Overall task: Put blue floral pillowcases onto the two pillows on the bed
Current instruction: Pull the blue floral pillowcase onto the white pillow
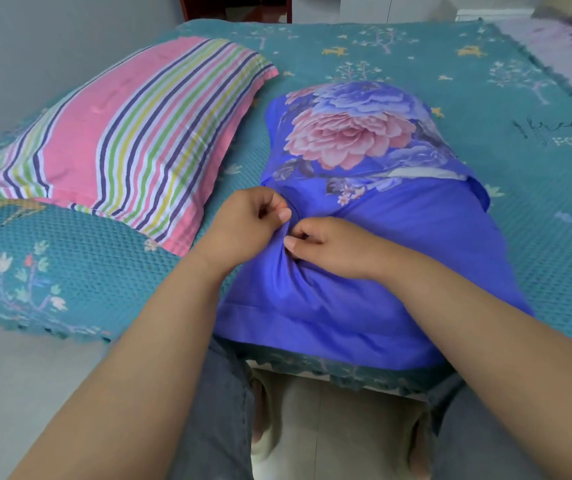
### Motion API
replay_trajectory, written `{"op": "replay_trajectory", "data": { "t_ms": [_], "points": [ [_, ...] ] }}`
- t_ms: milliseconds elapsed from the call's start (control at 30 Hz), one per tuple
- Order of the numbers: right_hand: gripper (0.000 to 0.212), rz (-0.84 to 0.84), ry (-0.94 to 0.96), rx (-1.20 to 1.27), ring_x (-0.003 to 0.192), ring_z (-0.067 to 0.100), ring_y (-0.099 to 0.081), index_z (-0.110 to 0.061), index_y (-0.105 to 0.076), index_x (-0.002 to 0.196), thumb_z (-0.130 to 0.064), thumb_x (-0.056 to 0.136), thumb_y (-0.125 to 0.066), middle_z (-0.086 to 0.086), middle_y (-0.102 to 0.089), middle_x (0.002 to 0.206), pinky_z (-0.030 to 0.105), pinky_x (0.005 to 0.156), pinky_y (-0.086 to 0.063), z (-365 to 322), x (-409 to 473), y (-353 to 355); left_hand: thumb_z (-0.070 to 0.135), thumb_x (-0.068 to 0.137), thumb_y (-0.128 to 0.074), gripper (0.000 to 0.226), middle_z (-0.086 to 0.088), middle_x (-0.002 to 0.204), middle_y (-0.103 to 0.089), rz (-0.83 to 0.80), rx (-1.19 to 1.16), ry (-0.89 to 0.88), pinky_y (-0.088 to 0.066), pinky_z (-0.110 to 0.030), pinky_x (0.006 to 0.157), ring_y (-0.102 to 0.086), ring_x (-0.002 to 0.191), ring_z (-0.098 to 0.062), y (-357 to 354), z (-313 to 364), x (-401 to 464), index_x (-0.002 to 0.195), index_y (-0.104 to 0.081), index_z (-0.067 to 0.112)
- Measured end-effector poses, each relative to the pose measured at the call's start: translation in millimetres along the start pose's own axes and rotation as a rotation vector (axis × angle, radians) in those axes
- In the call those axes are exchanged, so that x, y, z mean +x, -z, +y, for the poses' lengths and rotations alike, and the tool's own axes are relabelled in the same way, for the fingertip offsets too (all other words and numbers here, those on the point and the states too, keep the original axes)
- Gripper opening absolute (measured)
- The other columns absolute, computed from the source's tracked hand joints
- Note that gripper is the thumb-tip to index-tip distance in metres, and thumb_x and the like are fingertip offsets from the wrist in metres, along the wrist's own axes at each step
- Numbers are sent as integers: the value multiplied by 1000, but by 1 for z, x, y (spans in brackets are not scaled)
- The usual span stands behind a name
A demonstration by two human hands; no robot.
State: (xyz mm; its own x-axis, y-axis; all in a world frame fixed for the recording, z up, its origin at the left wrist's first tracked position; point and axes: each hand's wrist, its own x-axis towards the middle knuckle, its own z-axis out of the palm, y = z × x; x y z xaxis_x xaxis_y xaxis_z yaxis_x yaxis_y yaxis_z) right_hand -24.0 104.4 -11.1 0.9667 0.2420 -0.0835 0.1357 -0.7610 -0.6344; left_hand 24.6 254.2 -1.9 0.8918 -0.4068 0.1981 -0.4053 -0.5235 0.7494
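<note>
I see both hands meeting on the blue floral pillowcase [374,258], near its middle. Left hand [243,226]: fingers curled in, thumb pressed to the fingertips, pinching a small fold of the blue cloth. Right hand [333,247]: same, thumb and forefinger pinched tight on the cloth just beside the left hand's pinch; the other fingers are curled under. The two pinches almost touch, and the cloth puckers into creases around them.

The pillowcase is bulged as if over a pillow, lying on the teal bedspread [485,81] at the near edge of the bed, with its plain blue end toward me and the pink and blue flower print at the far end. A strip of white shows at a flap on the right side; I cannot tell what it is.

The striped pillow [121,133], pink with coloured bands, lies to the left on the bedspread, just beside the pillowcase, bare of any blue cover.

My grey trousers [222,410] show below, against the bed edge.
</note>
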Motion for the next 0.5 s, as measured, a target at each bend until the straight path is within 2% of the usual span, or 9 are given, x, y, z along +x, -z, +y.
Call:
{"op": "replay_trajectory", "data": {
  "t_ms": [67, 100, 133, 167, 233, 300, 367, 433, 500],
  "points": [
    [43, -34, 40, -397, 115, 18, -53, -15, -54, 120, -47, 95, -41, 2, -61, 121, 34, 102, -37, 9, 2, -16, 10, 92, -54, 32, 7, 56, -46, -9, 3, 131, -34, -18, 53, -38, 49, 0, -14, -3, 0, 62, -51, 20],
    [54, -38, 80, -587, 133, 15, -38, -16, -41, 136, -50, 96, -36, 1, -47, 141, 34, 115, -20, 13, 0, -27, 12, 93, -52, 34, 6, 56, -46, -7, 2, 210, -34, -21, 53, -39, 51, -4, -21, -6, 0, 60, -50, 20],
    [62, -34, 100, -710, 142, 12, -20, -15, -25, 147, -51, 96, -31, -1, -30, 153, 34, 118, -3, 17, 0, -37, 14, 95, -50, 35, 4, 57, -46, 1, -15, 269, -34, -22, 54, -39, 53, -6, -24, -8, 1, 60, -49, 19],
    [66, -19, 114, -766, 145, 10, -11, -14, -16, 150, -52, 97, -29, -2, -22, 156, 35, 117, 5, 19, 0, -44, 15, 96, -49, 36, 3, 58, -47, 7, -25, 306, -35, -24, 56, -41, 55, -9, -26, -11, 2, 60, -48, 18],
    [59, -2, 141, -741, 138, 15, -29, -14, -34, 142, -50, 95, -36, 1, -40, 147, 34, 116, -9, 18, 5, -46, 17, 96, -49, 33, -1, 65, -52, -7, 66, 324, -36, -25, 63, -46, 64, -16, -24, -16, 2, 63, -48, 20],
    [33, -45, 156, -531, 105, 22, -56, -16, -61, 103, -45, 91, -51, 6, -65, 109, 33, 94, -38, 11, 9, -39, 19, 94, -50, 25, -8, 82, -61, -84, 288, 299, -39, -27, 71, -55, 79, -24, -21, -19, 0, 69, -52, 18],
    [26, -148, 123, -200, 77, 19, -58, -11, -64, 78, -35, 87, -62, 9, -67, 82, 33, 74, -45, 7, 8, -33, 21, 94, -48, 16, -14, 102, -65, -270, 545, 232, -43, -31, 78, -59, 96, -30, -19, -20, -3, 87, -61, 13],
    [21, -255, 100, -73, 73, 12, -57, -10, -72, 83, -31, 86, -66, 5, -70, 81, 28, 74, -47, 5, 2, -36, 22, 94, -46, 19, -14, 110, -64, -483, 709, 167, -41, -31, 77, -58, 100, -31, -18, -19, -10, 99, -60, 11],
    [24, -307, 161, -286, 79, 19, -60, -16, -65, 75, -36, 87, -61, 4, -69, 84, 31, 78, -47, 6, 0, -48, 21, 95, -45, 16, -14, 111, -63, -548, 735, 160, -38, -30, 75, -57, 99, -30, -15, -23, -12, 99, -58, 12]
  ]
}}
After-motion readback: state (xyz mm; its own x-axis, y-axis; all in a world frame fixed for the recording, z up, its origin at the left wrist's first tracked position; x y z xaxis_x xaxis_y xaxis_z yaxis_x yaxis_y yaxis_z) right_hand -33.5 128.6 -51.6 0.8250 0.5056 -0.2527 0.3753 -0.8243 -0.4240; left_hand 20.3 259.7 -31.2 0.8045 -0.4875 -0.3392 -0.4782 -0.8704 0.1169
